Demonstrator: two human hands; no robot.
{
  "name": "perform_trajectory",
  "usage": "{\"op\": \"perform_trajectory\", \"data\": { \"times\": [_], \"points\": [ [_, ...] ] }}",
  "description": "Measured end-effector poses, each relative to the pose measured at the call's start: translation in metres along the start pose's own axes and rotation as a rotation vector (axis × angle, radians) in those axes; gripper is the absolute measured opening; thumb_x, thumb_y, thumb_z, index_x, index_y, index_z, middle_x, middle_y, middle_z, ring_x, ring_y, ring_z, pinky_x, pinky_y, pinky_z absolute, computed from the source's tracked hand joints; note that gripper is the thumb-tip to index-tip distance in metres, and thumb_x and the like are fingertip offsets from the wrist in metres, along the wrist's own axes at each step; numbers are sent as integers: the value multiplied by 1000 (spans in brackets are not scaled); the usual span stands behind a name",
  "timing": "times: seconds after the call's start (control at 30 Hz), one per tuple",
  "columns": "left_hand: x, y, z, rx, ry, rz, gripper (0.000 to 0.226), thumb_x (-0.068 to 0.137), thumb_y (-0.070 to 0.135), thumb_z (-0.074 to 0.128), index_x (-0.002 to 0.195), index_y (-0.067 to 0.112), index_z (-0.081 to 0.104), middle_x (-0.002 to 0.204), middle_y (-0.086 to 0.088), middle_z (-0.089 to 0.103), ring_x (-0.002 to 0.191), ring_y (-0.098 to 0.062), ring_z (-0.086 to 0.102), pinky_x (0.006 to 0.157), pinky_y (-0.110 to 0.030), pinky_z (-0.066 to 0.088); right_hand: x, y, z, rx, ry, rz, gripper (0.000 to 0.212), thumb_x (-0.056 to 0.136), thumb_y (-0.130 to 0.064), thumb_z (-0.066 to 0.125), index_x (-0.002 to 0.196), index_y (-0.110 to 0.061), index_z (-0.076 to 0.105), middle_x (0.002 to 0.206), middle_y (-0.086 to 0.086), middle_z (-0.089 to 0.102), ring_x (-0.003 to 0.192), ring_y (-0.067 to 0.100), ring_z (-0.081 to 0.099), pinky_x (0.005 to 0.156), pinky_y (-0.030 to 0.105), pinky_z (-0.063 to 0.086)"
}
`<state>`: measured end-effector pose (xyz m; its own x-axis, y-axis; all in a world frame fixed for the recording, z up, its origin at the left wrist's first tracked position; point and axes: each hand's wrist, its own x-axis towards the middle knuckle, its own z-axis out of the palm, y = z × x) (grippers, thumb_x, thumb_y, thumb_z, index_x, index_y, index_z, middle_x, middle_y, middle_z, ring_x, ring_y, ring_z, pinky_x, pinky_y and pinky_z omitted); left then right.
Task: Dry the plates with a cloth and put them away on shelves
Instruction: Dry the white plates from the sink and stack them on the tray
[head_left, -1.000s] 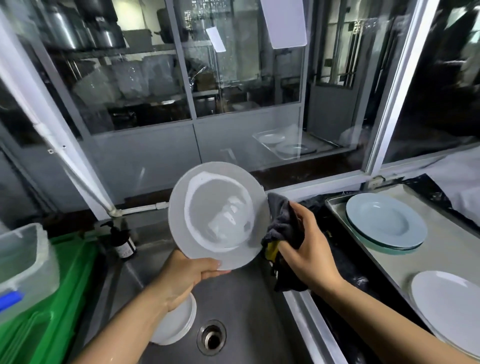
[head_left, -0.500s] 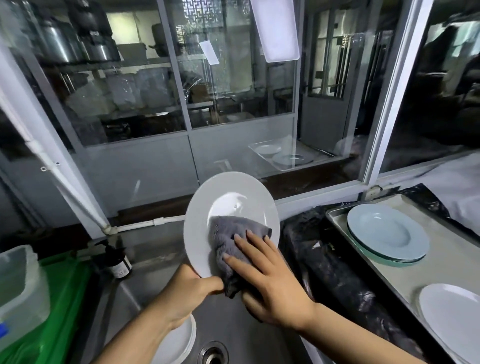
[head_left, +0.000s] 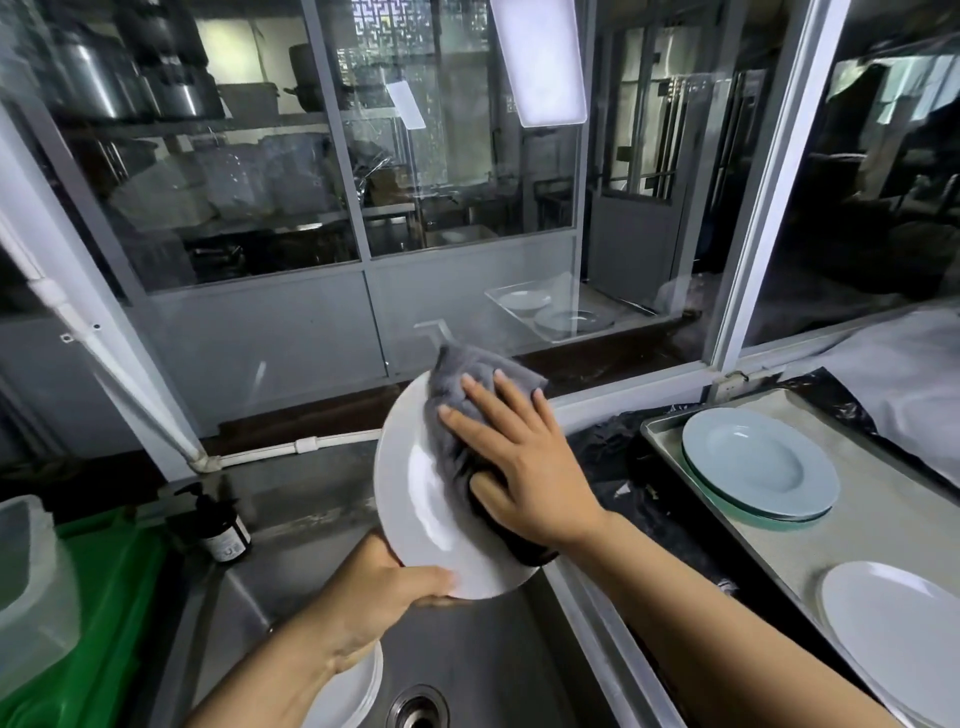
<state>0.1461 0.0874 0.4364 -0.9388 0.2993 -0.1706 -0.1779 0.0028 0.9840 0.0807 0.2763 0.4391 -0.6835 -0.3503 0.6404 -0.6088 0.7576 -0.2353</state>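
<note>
- One white plate (head_left: 431, 499) is being held tilted above the sink (head_left: 483, 649).
- The left hand (head_left: 384, 592) is gripping its lower rim, thumb lying on the face.
- The right hand (head_left: 519, 467), fingers spread flat, is pressing one grey cloth (head_left: 462, 384) against its upper face.
- More white plates (head_left: 348, 691) are sitting in the sink; their number cannot be told.
- One tray (head_left: 883, 499) at the right is carrying a pale blue plate stack (head_left: 758, 462) and a white plate stack (head_left: 898, 634).
- One dark pump bottle (head_left: 218, 525) is standing beside the sink; its label is unreadable.

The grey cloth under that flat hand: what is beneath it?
The grey cloth lies against the white plate, pressed flat by the right hand. The plate's surface under the cloth is hidden.
</note>
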Motion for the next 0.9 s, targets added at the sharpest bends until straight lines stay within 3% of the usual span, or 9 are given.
{"op": "perform_trajectory", "data": {
  "times": [0.13, 0.27, 0.47, 0.63, 0.77, 0.9],
  "points": [
    [0, 6, -9, -100, 11, 23, 53, 56, -6, 72, 109, -6, 64, 102, -25, 71, 93, -40, 70, 72, -39, 60, -10, 14, -3, 21, -97, 124, 71, 78, -35, 33, 148, -36, 37, 161, -8, 17, 151, 24, 2, 117, 62, 9],
    [2, 6, -12, -144, -21, 9, 49, 57, -12, 67, 105, -4, 66, 100, -26, 71, 87, -37, 71, 67, -37, 60, -33, -2, 1, 106, -208, -63, 71, 78, -32, 40, 149, -33, 36, 162, -3, 17, 151, 27, 2, 117, 63, 6],
    [0, 6, -5, -35, -146, 41, 49, 58, -7, 75, 105, 9, 74, 106, -19, 72, 99, -30, 68, 82, -39, 57, -5, -35, 1, 161, -266, -314, 72, 76, -32, 36, 148, -27, 40, 162, 0, 20, 151, 27, 3, 117, 61, 5],
    [-1, 2, -7, -28, -75, -17, 46, 59, -6, 70, 105, -3, 67, 102, -23, 72, 92, -34, 70, 76, -39, 60, 34, -11, -7, 29, -180, -146, 79, 74, -39, 36, 152, -34, 28, 163, -2, 12, 151, 26, 0, 114, 64, 9],
    [-3, 6, -17, -61, -39, 14, 46, 56, -4, 74, 102, -4, 66, 98, -23, 73, 85, -33, 72, 65, -30, 59, 22, 14, -12, 4, -242, -6, 78, 75, -38, 31, 152, -42, 20, 164, -9, 4, 151, 23, -9, 115, 64, 6],
    [3, 10, -24, -132, -6, 25, 61, 47, 16, 91, 102, -1, 72, 107, -24, 70, 97, -39, 69, 78, -44, 60, -18, 6, -2, 95, -324, -87, 76, 80, -38, 36, 154, -37, 19, 164, -3, 6, 151, 26, -5, 115, 64, 11]
  ]
}}
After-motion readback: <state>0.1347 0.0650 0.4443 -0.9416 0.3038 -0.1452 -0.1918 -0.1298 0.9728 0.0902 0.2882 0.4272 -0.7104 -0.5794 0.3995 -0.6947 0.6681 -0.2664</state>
